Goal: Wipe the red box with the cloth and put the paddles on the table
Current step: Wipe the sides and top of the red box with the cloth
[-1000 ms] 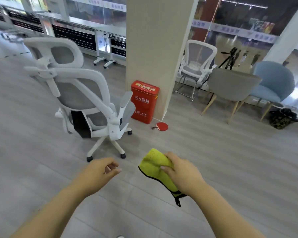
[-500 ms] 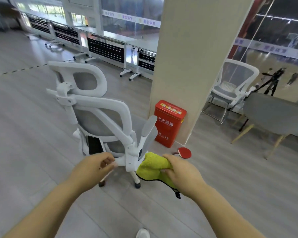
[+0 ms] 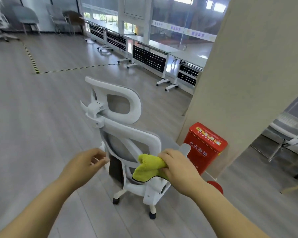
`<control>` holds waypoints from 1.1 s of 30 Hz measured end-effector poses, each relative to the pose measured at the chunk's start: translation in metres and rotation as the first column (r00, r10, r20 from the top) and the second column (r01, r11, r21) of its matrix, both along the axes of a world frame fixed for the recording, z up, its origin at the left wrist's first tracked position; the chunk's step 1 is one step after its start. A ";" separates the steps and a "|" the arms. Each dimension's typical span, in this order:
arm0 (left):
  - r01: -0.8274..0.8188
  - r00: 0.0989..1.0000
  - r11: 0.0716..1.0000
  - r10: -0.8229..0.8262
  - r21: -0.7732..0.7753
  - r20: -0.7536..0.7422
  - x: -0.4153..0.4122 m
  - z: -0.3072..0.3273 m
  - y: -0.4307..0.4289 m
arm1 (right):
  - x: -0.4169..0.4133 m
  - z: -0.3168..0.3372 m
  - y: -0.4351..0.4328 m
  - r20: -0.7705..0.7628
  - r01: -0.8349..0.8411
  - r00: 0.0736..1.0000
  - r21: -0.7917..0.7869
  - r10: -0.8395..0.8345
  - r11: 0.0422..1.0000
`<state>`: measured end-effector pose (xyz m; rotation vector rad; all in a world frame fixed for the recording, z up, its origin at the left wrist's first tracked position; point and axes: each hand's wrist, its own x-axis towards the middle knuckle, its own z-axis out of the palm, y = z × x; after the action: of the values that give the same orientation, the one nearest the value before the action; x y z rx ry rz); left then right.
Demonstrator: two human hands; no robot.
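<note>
**Inspector:** Your right hand [image 3: 176,166] is closed around a yellow microfibre cloth [image 3: 149,166]. The cloth is bunched in your grip, with a dark-edged flap hanging out to the left, and it is held in the air in front of the white office chair [image 3: 126,134].

**Operator:** And the left?

**Inspector:** Your left hand [image 3: 83,164] holds nothing. The fingers [image 3: 100,158] are loosely curled, thumb close to the fingertips, and the hand sits just beside the chair's back frame. I cannot tell whether it touches the frame.

**Operator:** Where is the box?

**Inspector:** The red box [image 3: 205,148] stands upright on the grey plank floor [image 3: 41,126], against the foot of the beige pillar [image 3: 244,66], just right of the chair. It has white characters on its front face and a coloured label on its lid. Your right hand partly overlaps its lower left corner in view, but the cloth is not on it.

**Operator:** The paddles?

**Inspector:** One red paddle [image 3: 216,186] lies on the floor just in front of the box; your right forearm covers most of it. I can see only part of the red blade.

**Operator:** Anything else nearby?

**Inspector:** A row of white tables [image 3: 162,47] runs along the glass wall behind the chair, well apart from you. A second white chair [image 3: 292,127] sits to the right of the pillar.
</note>
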<state>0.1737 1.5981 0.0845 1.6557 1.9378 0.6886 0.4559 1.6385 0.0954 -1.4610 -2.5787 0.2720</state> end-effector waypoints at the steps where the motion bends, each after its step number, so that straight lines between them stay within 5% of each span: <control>1: -0.018 1.000 1.000 0.018 0.006 -0.006 -0.012 0.000 0.008 | -0.010 0.001 0.010 0.010 -0.035 0.999 0.041 0.035 0.999; 11: 0.035 0.992 0.989 -0.017 0.143 -0.127 -0.133 -0.003 0.134 | -0.114 0.005 0.079 0.102 -0.002 0.995 0.122 -0.011 0.992; 18: 0.216 0.957 0.968 -0.184 0.127 -0.223 -0.176 -0.013 0.212 | -0.161 -0.004 0.094 0.125 0.174 0.978 -0.045 -0.168 0.984; 25: 0.462 0.866 0.886 -0.443 0.033 -0.230 -0.184 -0.023 0.231 | -0.169 0.001 0.079 -0.024 0.335 0.941 -0.059 -0.337 0.940; 33: 0.375 0.924 0.913 -0.354 0.162 -0.148 -0.182 -0.030 0.200 | -0.155 -0.003 0.041 -0.189 0.450 0.864 -0.125 -0.467 0.884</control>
<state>-0.0086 1.7977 0.0543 2.1453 1.6045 0.6517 0.3010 1.6799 0.0929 -1.8996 -1.9950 0.4365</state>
